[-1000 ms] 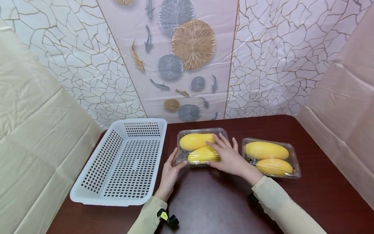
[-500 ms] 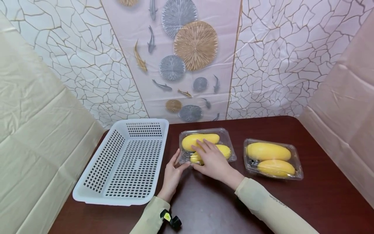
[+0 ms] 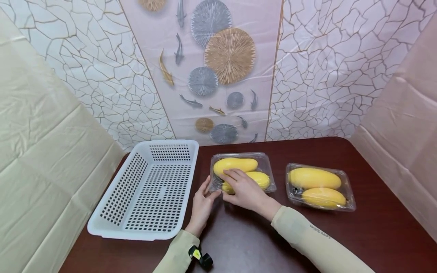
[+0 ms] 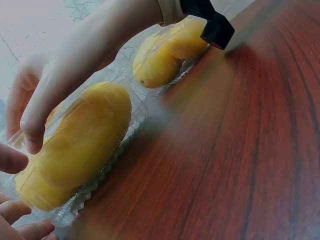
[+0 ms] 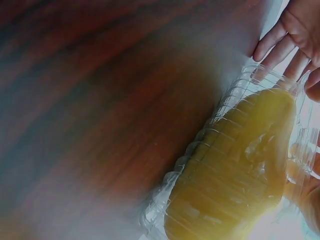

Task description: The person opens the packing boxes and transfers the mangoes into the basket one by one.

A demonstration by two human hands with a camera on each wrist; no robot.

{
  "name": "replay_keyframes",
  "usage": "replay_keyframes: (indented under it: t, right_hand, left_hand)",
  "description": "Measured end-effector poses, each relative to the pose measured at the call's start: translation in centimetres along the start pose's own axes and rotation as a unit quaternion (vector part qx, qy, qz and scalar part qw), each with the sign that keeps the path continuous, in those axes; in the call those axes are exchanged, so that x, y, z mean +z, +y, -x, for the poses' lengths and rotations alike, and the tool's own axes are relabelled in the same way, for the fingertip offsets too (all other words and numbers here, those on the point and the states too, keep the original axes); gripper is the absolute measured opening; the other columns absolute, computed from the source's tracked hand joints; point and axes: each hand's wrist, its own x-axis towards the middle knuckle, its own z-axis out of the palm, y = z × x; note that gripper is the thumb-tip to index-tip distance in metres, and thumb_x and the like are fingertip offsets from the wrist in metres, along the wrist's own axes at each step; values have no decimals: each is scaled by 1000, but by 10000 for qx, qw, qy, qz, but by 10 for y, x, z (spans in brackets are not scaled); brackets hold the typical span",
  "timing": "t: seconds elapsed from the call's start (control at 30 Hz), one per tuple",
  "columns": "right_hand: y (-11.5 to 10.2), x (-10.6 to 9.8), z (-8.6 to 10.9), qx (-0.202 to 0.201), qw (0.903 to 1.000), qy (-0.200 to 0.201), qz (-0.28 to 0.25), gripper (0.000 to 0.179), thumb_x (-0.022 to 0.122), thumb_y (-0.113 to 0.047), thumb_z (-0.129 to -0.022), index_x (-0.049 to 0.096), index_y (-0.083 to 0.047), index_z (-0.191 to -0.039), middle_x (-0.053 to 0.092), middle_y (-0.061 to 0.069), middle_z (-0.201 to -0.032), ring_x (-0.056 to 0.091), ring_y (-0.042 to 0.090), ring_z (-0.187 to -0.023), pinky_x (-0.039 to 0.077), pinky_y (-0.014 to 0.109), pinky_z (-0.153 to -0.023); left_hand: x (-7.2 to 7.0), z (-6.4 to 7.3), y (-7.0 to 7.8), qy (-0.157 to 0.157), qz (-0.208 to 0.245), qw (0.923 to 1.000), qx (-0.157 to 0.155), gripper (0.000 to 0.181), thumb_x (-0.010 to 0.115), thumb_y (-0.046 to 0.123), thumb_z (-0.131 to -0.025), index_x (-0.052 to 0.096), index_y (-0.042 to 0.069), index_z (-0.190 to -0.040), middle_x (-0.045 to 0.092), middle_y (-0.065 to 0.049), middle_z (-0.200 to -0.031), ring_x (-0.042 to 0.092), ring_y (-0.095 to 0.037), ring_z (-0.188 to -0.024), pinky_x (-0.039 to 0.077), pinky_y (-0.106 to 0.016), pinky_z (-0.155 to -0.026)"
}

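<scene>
A clear plastic clamshell box (image 3: 265, 163) holding two large yellow fruits that look like mangoes (image 3: 235, 164) lies at the middle of the table. My left hand (image 3: 200, 206) grips its near left corner; in the right wrist view the left fingers (image 5: 280, 50) lie against the box's end wall. From above, my right hand (image 3: 246, 190) reaches over the lid near that same corner. Its fingers are bent on the lid and its thumb (image 4: 34, 132) is down at the near edge, beside the left thumb. Part of the nearer fruit is hidden under the right hand.
To the left stands a white perforated plastic basket (image 3: 189, 189) with nothing in it. A second clear clamshell box (image 3: 349, 189) with two similar yellow fruits lies to the right. The dark red-brown table (image 3: 246, 239) is bounded by patterned and beige cloth.
My right hand has slid left across the lid to the box's near left corner, and its fingers have bent more. The left hand has stayed at its corner; the view has shifted slightly.
</scene>
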Motion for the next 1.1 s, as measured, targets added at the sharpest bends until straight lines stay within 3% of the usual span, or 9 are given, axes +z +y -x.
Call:
replay_keyframes:
  t: [0.3,0.57,1.1]
  right_hand:
    - [-3,4,-3,-410,9969,168,648,53,73,-27,-84,65,1,-128,63,19,-129,59,34,-120,44,45,-105]
    - [-10,4,-9,-477,9924,350,1079,48,72,-28,-82,68,2,-119,66,19,-119,62,35,-112,48,46,-101]
    - [-6,5,-11,-732,9898,491,1115,45,72,-29,-82,69,0,-115,68,16,-114,65,31,-106,50,43,-97]
  left_hand:
    - [0,2,-1,99,-254,9996,-98,68,70,16,-94,39,10,-155,44,-11,-153,49,-25,-134,43,-41,-104]
    - [0,1,-1,181,-317,9993,-12,68,69,18,-94,39,7,-154,40,-4,-156,41,-23,-140,39,-44,-109]
    - [1,0,-1,31,-35,9998,-190,66,63,9,-97,32,1,-156,27,-12,-163,29,-29,-147,32,-51,-113]
